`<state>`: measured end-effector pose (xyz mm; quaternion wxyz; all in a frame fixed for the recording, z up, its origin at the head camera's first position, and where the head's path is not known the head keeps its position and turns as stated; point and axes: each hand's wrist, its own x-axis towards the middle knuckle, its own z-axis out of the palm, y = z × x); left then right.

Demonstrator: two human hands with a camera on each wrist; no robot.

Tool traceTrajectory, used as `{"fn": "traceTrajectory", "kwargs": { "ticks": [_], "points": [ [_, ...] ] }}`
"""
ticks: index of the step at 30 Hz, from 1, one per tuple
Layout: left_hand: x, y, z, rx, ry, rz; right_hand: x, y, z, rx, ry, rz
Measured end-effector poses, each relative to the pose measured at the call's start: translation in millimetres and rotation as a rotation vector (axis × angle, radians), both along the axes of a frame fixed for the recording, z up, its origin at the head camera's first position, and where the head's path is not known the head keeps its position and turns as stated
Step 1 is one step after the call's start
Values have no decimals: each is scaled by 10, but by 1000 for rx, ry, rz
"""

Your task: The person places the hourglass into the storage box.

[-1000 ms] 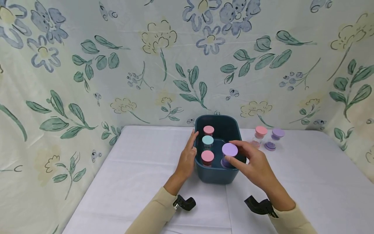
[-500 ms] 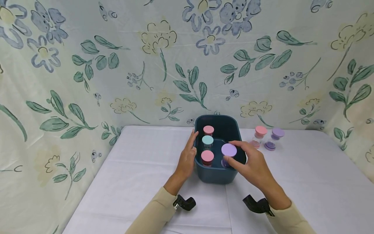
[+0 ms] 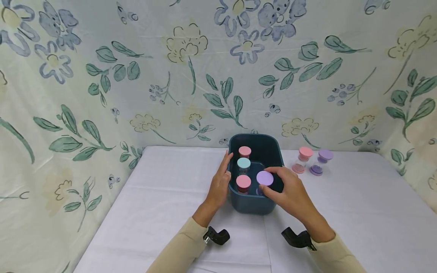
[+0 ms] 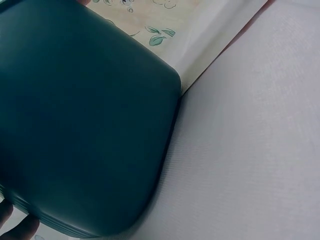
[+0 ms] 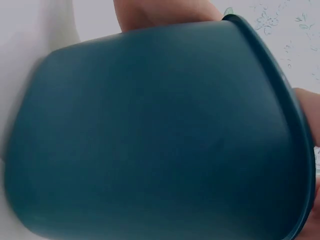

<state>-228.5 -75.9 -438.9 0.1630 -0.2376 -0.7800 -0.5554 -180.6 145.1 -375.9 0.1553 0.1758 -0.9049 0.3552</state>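
Note:
A dark teal plastic bin (image 3: pixel 252 205) stands on the white-covered table. My left hand (image 3: pixel 217 188) lies along its left wall with fingers extended; its fingertips (image 4: pixel 22 229) also show at the bin's edge in the left wrist view. Inside the bin, my right hand (image 3: pixel 293 194) pinches a purple-capped sand timer (image 3: pixel 264 178) by its top, near the front right corner. The timer's lower part is mostly hidden. Along the left side stand a pink sand timer (image 3: pixel 243 182), a teal one (image 3: pixel 244 163) and a second pink one (image 3: pixel 244 151). The bin's outer wall (image 5: pixel 160 135) fills the right wrist view.
To the right of the bin, a pink sand timer (image 3: pixel 304 157) and a purple one (image 3: pixel 322 157) stand on the white cloth (image 3: pixel 164 197). A floral curtain (image 3: pixel 191 76) hangs behind the table's far edge.
My right hand has shifted slightly left and lower into the bin with the purple sand timer. The left hand stays against the bin's wall.

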Motion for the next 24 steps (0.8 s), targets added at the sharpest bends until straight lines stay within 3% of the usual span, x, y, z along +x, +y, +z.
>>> {"fn": "traceTrajectory", "kwargs": {
  "ticks": [24],
  "points": [
    [32, 34, 27, -29, -25, 38, -34, 1, 164, 114, -184, 3]
  ]
}}
